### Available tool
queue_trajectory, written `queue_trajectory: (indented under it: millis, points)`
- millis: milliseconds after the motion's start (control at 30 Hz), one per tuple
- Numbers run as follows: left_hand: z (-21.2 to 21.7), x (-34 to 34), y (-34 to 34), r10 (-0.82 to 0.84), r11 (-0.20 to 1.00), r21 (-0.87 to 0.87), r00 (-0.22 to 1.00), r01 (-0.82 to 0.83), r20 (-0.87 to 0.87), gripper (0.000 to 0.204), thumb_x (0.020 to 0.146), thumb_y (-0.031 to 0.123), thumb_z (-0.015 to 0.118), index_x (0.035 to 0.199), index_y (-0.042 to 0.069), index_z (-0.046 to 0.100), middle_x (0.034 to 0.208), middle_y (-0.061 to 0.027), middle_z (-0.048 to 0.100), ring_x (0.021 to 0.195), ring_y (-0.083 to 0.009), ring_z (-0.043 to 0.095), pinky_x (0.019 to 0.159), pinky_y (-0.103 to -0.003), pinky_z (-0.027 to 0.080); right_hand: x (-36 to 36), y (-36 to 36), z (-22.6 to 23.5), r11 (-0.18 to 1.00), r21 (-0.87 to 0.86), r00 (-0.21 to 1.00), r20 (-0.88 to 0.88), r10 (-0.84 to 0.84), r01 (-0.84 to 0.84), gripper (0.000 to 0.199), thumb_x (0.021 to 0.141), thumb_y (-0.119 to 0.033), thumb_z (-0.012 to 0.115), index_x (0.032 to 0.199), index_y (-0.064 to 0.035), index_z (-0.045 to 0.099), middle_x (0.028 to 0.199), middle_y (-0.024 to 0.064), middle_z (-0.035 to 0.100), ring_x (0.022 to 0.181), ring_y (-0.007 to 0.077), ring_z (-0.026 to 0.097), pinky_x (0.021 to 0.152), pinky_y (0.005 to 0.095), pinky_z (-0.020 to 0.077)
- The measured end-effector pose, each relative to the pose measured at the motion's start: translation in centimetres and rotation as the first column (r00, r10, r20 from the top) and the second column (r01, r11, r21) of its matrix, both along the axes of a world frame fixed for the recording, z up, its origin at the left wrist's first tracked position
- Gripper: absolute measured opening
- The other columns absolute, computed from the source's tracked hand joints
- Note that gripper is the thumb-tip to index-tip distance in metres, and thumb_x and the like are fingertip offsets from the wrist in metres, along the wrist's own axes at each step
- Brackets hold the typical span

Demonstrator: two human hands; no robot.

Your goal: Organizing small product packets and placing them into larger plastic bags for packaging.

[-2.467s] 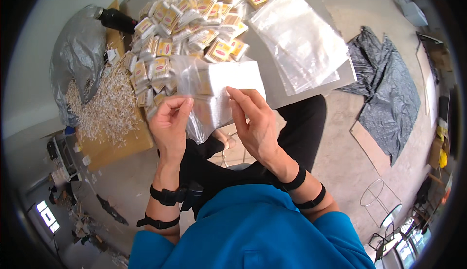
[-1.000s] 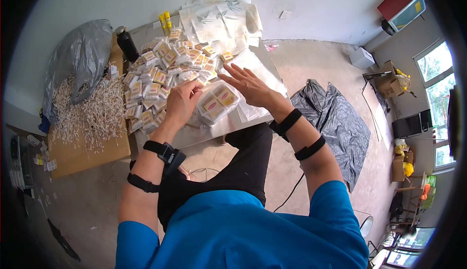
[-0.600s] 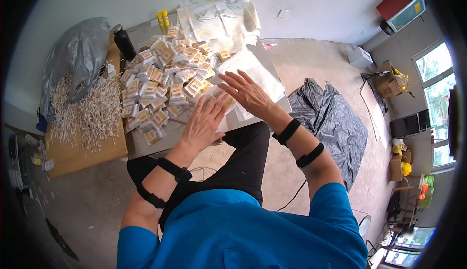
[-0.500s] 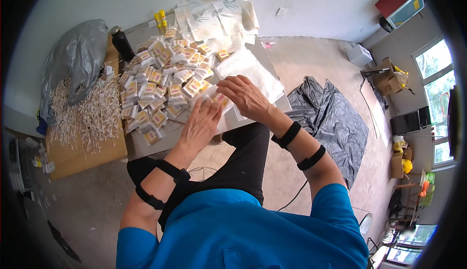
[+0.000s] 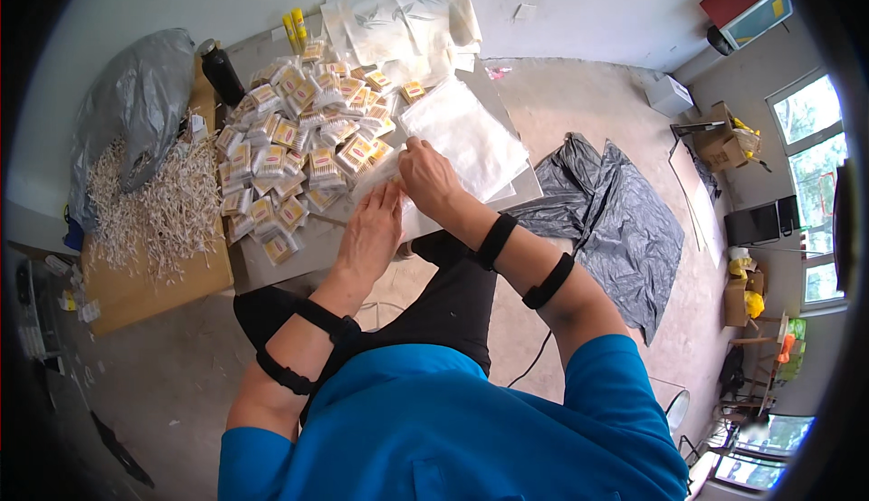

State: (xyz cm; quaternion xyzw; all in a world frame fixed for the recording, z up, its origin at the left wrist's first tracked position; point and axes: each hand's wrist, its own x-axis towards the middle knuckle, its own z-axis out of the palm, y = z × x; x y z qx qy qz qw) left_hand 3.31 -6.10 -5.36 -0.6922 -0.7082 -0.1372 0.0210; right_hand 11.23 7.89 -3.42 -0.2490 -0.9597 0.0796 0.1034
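Note:
A clear plastic packet of cotton swabs (image 5: 377,178) lies at the near edge of the table, mostly covered by my hands. My left hand (image 5: 369,234) presses its closed fingers on the packet's near side. My right hand (image 5: 431,178) is curled in a pinch at the packet's far right side, its fingertips partly hidden. Just beyond my right hand is a stack of clear plastic bags (image 5: 471,134). To the left, a heap of filled swab packets (image 5: 288,134) with yellow labels covers much of the grey table (image 5: 262,270).
Loose cotton swabs (image 5: 149,207) spill from a grey plastic sack (image 5: 136,85) onto a brown board (image 5: 127,306) at left. A black bottle (image 5: 221,74) and two yellow glue sticks (image 5: 294,28) stand behind the heap. Black plastic sheeting (image 5: 625,229) lies on the floor at right.
My right hand has drawn in toward the left and its spread fingers have curled into a pinch. The packet's label, visible before, is now covered. My left hand has barely moved.

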Motion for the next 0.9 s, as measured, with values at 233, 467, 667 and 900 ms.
queue_trajectory:
  millis: [233, 467, 667, 900]
  points:
    - [-1.6, 0.1, 0.1, 0.105, 0.994, -0.013, 0.961, -0.106, 0.257, 0.05, 0.079, 0.007, 0.07, 0.123, -0.005, 0.05, 0.13, -0.014, 0.047, 0.12, -0.0306, 0.051, 0.09, -0.038, 0.053, -0.5, -1.9, 0.6, 0.986, -0.013, 0.98, 0.111, -0.167, 0.169, 0.025, 0.072, -0.007, 0.074, 0.091, 0.0055, 0.062, 0.106, 0.0198, 0.055, 0.104, 0.0346, 0.057, 0.081, 0.0392, 0.054]
    - [-1.1, -0.3, -0.6, 0.047, 0.993, 0.098, 0.975, -0.07, 0.219, 0.046, 0.08, 0.005, 0.067, 0.121, -0.002, 0.049, 0.126, -0.0134, 0.05, 0.116, -0.0298, 0.054, 0.085, -0.038, 0.055, -0.4, -2.6, 0.7, 0.977, -0.082, 0.979, 0.073, -0.189, 0.195, 0.03, 0.076, -0.001, 0.066, 0.102, 0.0108, 0.059, 0.106, 0.0214, 0.054, 0.103, 0.0351, 0.057, 0.081, 0.0358, 0.0551]
    - [-0.9, -0.3, -0.4, 0.119, 0.993, -0.05, 0.941, -0.108, 0.317, 0.044, 0.081, 0.005, 0.066, 0.121, -0.003, 0.05, 0.129, -0.0141, 0.05, 0.117, -0.0304, 0.054, 0.085, -0.038, 0.055, -0.4, -2.4, 0.5, 0.966, -0.117, 0.973, 0.029, -0.229, 0.231, 0.031, 0.075, -0.002, 0.067, 0.103, 0.0109, 0.059, 0.106, 0.0237, 0.054, 0.103, 0.0352, 0.057, 0.083, 0.0357, 0.0545]
    - [-1.2, -0.4, -1.0, 0.032, 0.983, 0.174, 0.982, -0.066, 0.189, 0.04, 0.082, 0.004, 0.065, 0.119, -0.004, 0.052, 0.127, -0.0153, 0.052, 0.114, -0.0315, 0.056, 0.083, -0.039, 0.056, -1.3, -2.5, 0.6, 0.969, -0.1, 0.97, 0.12, -0.212, 0.224, 0.041, 0.073, -0.01, 0.074, 0.104, 0.0106, 0.057, 0.109, 0.0248, 0.055, 0.106, 0.0372, 0.057, 0.087, 0.039, 0.052]
